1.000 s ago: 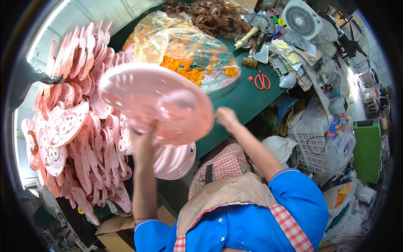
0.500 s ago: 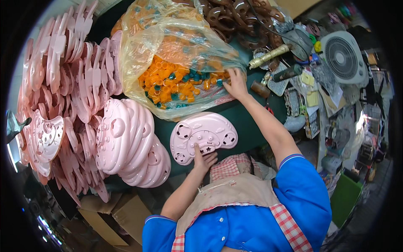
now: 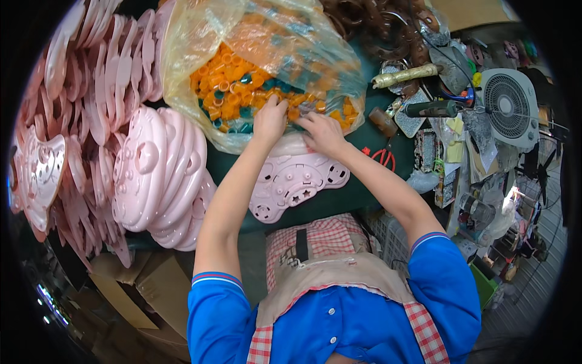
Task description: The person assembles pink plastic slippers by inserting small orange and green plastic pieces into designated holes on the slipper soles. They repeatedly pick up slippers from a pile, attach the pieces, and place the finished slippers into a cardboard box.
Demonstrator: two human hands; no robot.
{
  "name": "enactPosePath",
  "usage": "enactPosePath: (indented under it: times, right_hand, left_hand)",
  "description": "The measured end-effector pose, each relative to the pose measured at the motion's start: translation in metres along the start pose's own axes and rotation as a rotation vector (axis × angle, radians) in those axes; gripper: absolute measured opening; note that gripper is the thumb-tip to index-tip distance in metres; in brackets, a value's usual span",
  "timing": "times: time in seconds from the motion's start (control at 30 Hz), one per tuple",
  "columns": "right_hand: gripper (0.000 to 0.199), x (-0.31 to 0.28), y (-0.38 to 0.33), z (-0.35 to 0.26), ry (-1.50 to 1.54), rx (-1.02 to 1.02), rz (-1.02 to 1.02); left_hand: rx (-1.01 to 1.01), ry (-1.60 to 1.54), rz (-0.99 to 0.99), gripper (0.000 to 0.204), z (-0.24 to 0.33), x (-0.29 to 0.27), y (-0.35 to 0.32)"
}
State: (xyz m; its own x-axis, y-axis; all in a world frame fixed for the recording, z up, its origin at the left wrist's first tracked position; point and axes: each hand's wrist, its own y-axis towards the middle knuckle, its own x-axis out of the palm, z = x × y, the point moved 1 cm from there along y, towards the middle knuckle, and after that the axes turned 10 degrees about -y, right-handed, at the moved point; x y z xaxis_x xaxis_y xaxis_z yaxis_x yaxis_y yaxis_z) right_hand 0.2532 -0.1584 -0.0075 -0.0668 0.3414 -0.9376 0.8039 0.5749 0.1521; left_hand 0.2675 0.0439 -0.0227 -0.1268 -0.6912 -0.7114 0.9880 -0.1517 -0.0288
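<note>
A translucent yellowish plastic bag (image 3: 182,85) lies open on the table, full of small orange ring-shaped plastic pieces (image 3: 228,64) and dark teal ones (image 3: 244,127). Into this pile reaches my left hand (image 3: 270,122), its fingers bent together; whatever is in them is hidden. My right hand (image 3: 324,134) is beside it at the bag's near side, fingers stretched toward the pieces and partly apart. Below my wrists a pink curved plastic shell (image 3: 291,182) lies on the dark green table, with raised knobs and star-shaped openings. Its far edge is partly covered by my hands and the bag.
Stacked pink shells (image 3: 154,176) stand at the left, with more pink panels (image 3: 115,73) behind. Brown plastic parts (image 3: 388,30) lie at the far right. Red-handled scissors (image 3: 384,159), a dark green cylindrical tool (image 3: 431,109) and a fan (image 3: 508,104) are to the right.
My left hand has let go of the pink shell and moved up into the pieces. My right hand has shifted from the bag's right side toward its middle. The view has also shifted.
</note>
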Motion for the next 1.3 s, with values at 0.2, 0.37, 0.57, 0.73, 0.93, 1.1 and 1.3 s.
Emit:
enactPosePath:
  times: [0.2, 0.37, 0.57, 0.73, 0.93, 1.1, 1.3]
  right_hand:
    - [0.035, 0.016, 0.023, -0.009, -0.119, 0.26, -0.144]
    - [0.031, 0.002, -0.038, -0.053, 0.139, 0.005, -0.043]
    - [0.039, 0.022, -0.054, -0.092, -0.076, -0.042, -0.11]
    - [0.034, -0.021, -0.015, -0.065, 0.043, 0.025, -0.04]
    - [0.034, 0.007, 0.061, 0.004, -0.238, 0.301, -0.239]
    - [0.034, 0.004, 0.026, -0.006, 0.03, 0.183, -0.04]
    - [0.032, -0.007, -0.091, -0.074, 0.189, -0.009, -0.086]
  left_hand:
    - [0.146, -0.148, 0.353, 0.025, 0.002, -0.027, -0.049]
    - [-0.004, -0.278, 0.493, 0.038, 0.015, -0.028, -0.171]
    - [-0.087, -0.2, 0.46, 0.035, 0.03, 0.052, -0.255]
    - [-0.111, -0.227, 0.652, 0.039, 0.025, 0.074, -0.257]
    - [-0.052, -0.146, 0.596, 0.032, 0.015, 0.053, -0.238]
    - [-0.073, -0.092, 0.55, 0.034, 0.009, 0.039, -0.235]
    - [-0.082, -0.132, 0.553, 0.038, 0.02, 0.031, -0.228]
